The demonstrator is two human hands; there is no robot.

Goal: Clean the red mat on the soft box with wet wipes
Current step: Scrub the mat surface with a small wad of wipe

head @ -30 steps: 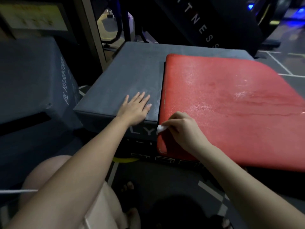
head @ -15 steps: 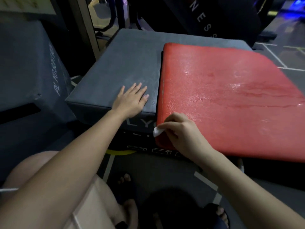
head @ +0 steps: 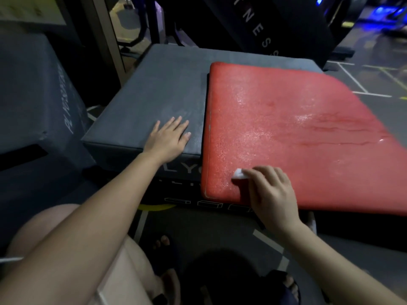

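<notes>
A red mat [head: 297,133] lies on the right half of a dark grey soft box [head: 158,89] and overhangs its front and right edges. The mat's surface glistens with wet streaks. My right hand [head: 271,194] pinches a small white wet wipe [head: 239,174] and presses it on the mat near its front left corner. My left hand [head: 168,139] rests flat, fingers spread, on the bare grey box top just left of the mat.
A second dark soft box [head: 33,102] stands at the left. Black gym equipment with white lettering [head: 259,27] rises behind the box. My knees and sandalled feet [head: 163,243] are on the dark marked floor below.
My right hand has slid the wipe to the right, from the mat's front left edge onto its top surface. My left hand stays flat on the box.
</notes>
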